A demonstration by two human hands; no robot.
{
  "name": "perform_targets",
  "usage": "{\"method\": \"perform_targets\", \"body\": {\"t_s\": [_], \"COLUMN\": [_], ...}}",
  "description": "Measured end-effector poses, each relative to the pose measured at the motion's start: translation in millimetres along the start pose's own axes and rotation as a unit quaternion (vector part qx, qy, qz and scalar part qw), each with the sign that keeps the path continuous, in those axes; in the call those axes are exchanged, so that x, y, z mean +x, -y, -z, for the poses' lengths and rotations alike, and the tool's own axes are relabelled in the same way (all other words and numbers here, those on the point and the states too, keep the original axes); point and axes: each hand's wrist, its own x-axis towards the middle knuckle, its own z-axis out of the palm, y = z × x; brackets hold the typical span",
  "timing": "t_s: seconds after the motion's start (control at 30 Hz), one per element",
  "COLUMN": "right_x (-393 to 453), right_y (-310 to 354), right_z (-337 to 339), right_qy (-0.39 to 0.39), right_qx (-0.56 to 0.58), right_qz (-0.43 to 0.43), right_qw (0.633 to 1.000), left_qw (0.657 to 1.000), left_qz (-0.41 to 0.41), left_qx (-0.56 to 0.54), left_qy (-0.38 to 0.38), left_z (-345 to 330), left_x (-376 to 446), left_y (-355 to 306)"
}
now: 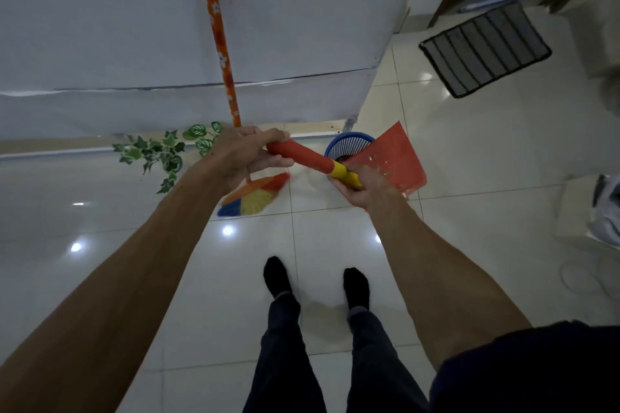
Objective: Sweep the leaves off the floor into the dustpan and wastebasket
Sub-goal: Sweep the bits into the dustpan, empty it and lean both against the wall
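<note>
I hold a red dustpan (pixel 389 157) tilted over a blue mesh wastebasket (pixel 347 146). My left hand (pixel 245 154) grips the end of its red handle. My right hand (pixel 365 188) grips the yellow collar next to the pan. Small bits cling to the pan's underside. A broom (pixel 221 54) with an orange flowered stick leans against the white wall, its multicoloured bristles (pixel 255 194) on the floor behind my left hand. A strand of green leaves (pixel 161 152) lies on the floor at the wall's base, left of the broom.
The white wall (pixel 134 27) stands close ahead and ends at a corner on the right. A dark striped mat (pixel 484 49) lies at far right near a wooden door frame. A white shoe (pixel 607 211) sits at the right edge. My feet in black socks stand on glossy tiles.
</note>
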Motion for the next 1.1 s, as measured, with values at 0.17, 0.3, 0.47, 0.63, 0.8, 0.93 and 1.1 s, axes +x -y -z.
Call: {"method": "perform_targets", "body": {"t_s": [0.17,0.3,0.47,0.63,0.8,0.93,1.1], "right_x": [16.8,32.2,48.7,63.1,73.0,73.2,77.0], "right_y": [-23.8,-44.2,-62.4,-73.8,-80.5,-95.1,-112.9], "right_z": [-24.9,-40.6,-54.4,-53.9,-46.0,-46.0,-48.5], "right_qy": [-0.013,-0.029,-0.063,-0.088,-0.091,-0.107,-0.134], "right_qx": [-0.013,-0.051,-0.087,-0.104,-0.123,-0.118,-0.097], "right_qz": [0.003,0.018,0.042,0.054,0.049,0.067,0.1], "right_qw": [1.0,0.998,0.993,0.989,0.987,0.985,0.981], "left_qw": [0.996,0.981,0.928,0.804,0.802,0.82,0.826], "left_qz": [0.064,0.103,0.049,-0.078,-0.021,0.013,0.01], "left_qx": [0.045,0.155,0.361,0.574,0.563,0.52,0.509], "left_qy": [0.041,0.058,0.074,0.134,0.2,0.238,0.243], "left_z": [51.6,82.8,92.7,85.1,90.4,103.6,123.6], "left_x": [30.6,47.7,67.3,88.4,97.6,103.2,107.2], "left_y": [3.6,6.4,9.4,15.5,37.8,56.3,61.9]}}
